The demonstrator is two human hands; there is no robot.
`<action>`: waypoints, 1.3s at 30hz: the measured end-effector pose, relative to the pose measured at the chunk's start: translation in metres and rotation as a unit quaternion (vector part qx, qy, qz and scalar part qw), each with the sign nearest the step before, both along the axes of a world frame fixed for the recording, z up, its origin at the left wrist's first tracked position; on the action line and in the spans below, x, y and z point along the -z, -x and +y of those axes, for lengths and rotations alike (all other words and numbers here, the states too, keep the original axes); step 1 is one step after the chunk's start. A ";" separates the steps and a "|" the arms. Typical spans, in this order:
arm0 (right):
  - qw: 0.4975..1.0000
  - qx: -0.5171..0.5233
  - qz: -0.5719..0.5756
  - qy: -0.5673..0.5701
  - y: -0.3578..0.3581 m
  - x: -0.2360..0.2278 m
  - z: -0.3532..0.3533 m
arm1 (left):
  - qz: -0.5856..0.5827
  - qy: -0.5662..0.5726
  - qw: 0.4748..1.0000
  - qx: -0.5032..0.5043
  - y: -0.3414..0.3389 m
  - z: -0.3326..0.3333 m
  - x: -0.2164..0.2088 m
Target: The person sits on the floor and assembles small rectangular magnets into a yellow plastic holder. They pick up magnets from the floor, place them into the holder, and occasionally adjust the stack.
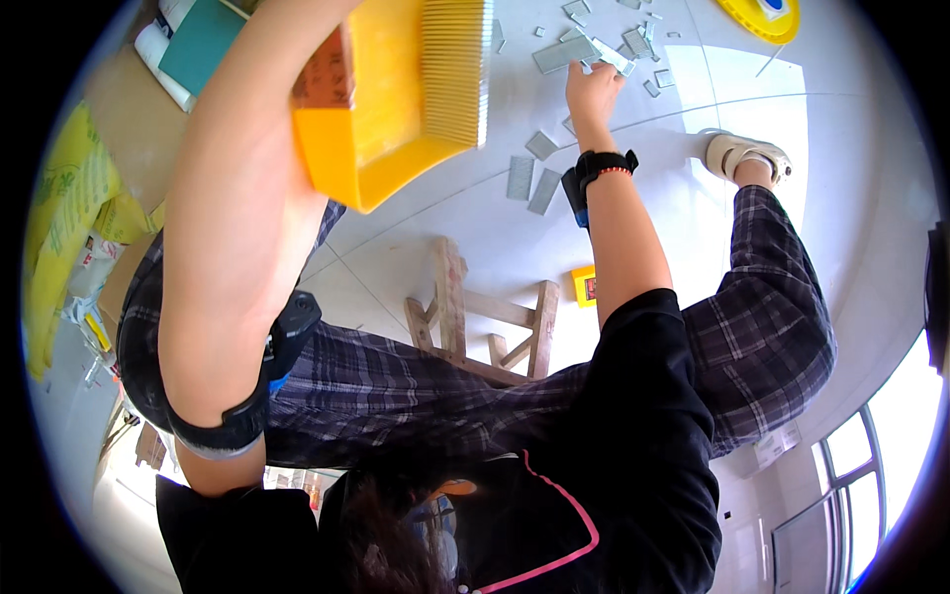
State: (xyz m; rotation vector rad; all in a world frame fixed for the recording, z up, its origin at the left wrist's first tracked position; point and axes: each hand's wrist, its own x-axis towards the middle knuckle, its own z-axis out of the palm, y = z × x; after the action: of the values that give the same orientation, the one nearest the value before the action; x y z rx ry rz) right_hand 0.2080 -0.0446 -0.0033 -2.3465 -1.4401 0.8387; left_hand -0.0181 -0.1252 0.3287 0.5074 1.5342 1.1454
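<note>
My right hand (594,91) reaches down to the pale floor, its fingers closed on a small flat glass piece (614,56). Several more rectangular and broken glass pieces (563,53) lie scattered around it, and a few glass strips (519,178) rest nearer to me. A yellow dustpan (391,89) with a row of comb-like teeth and an orange-brown label is tilted beside my left forearm (233,168). That forearm runs out past the top edge, so my left hand and any grip on the dustpan are hidden.
A low wooden stool (450,297) stands between my legs, with a small yellow-and-black object (585,285) beside it. Yellow bags (69,218) lie at the left, near a green sheet (205,49). A round yellow rim (760,18) shows at the far right.
</note>
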 end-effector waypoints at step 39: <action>0.898 0.348 0.266 0.039 0.067 0.078 0.027 | -0.064 0.056 0.995 0.055 0.001 0.007 -0.007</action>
State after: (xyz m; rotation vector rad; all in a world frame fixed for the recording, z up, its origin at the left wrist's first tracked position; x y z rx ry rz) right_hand 0.1415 -0.0178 -0.0816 -2.1739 -0.3097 1.1784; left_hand -0.0196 -0.1182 0.3359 0.4295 1.4338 0.9815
